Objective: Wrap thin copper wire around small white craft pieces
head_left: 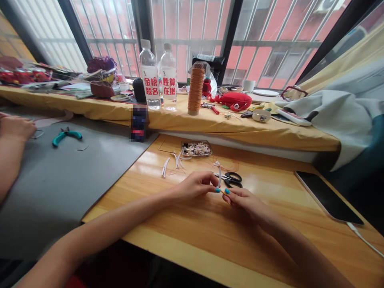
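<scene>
My left hand is closed in a pinch at the lower end of a narrow white strip, which stands up from the fingertips with a knotted-looking top. Facing it, my right hand pinches a thin yellow-orange piece between thumb and finger; its kind is too small to make out. The two sets of fingertips almost meet above the wooden table. Just behind them lie black-handled scissors, partly covered by the strip. Loose orange thread curls beyond the scissors.
A clear tray of beads and more white strips lie farther back. A phone with a cable is at right. At left, another person's hand is near teal pliers. Bottles and an orange thread spool stand on the ledge.
</scene>
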`<state>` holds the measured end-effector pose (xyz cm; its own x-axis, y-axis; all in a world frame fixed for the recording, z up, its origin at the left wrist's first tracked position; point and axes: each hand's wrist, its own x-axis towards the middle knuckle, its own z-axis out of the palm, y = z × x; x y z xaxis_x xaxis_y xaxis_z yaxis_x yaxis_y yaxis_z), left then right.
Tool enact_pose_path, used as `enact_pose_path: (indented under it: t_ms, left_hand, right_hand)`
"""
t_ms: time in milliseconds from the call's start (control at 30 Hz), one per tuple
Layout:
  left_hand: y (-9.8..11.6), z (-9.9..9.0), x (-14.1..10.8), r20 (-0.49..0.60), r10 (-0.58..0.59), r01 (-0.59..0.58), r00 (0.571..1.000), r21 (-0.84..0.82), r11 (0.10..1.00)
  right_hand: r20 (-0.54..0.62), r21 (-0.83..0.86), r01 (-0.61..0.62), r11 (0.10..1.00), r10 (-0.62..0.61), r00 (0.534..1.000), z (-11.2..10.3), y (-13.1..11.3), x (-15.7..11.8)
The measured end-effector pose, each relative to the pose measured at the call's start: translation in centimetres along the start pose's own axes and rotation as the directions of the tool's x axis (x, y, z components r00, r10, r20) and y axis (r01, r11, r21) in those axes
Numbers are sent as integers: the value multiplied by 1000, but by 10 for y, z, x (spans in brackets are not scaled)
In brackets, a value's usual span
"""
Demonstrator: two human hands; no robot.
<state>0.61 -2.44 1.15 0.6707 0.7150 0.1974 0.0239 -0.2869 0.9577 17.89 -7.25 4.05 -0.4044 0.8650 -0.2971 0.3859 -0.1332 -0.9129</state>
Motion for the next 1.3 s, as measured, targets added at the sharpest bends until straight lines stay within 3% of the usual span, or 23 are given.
enact_pose_path:
  t_ms: [200, 433, 500, 567, 667, 733, 833, 933, 1000, 1133, 1300]
  left_hand:
    - [4, 0, -1, -3, 43, -43, 999, 74, 996]
    - [10, 0, -3, 66, 74, -87, 995, 220, 972]
    - [11, 0, -3, 78, 57, -76, 995, 270, 960]
    - [12, -1, -3, 68, 48, -66, 997, 296, 953]
    - [14, -1, -2, 63, 45, -64, 997, 342, 938]
    - [15, -1, -2, 58, 48, -66, 997, 372, 926]
    - [16, -2, -2, 75, 34, -57, 997, 344, 937]
    - [15, -1, -2, 94, -11, -19, 996, 312, 950]
    - [14, -1, -2, 92, -16, -14, 996, 319, 948]
    - [12, -2, -1, 92, -2, -26, 996, 304, 952]
    - [10, -4, -1, 65, 10, -29, 998, 295, 955]
  right_hand:
    - [95, 210, -139, 968, 121, 988, -1, 2, -7]
    - [254, 377, -330, 865, 246, 935, -1, 0, -10]
    - [205, 326, -316, 891, 260, 944, 2, 0, -8]
    - [59, 213, -212, 954, 204, 977, 7, 1, -5]
    - [-200, -100, 40, 994, -59, 978, 16, 4, -1]
    - [-280, -373, 165, 913, -281, 918, 18, 8, 1]
    - [-241, -728, 209, 653, -529, 813, 16, 17, 2]
    - [-98, -933, 157, 324, -648, 755, 10, 25, 3]
    - [-43, -980, 101, 170, -680, 732, 8, 28, 3]
    - [-70, -994, 1, 106, -671, 738, 12, 26, 3]
    - [-18, -973, 145, 179, -685, 728, 11, 25, 8]
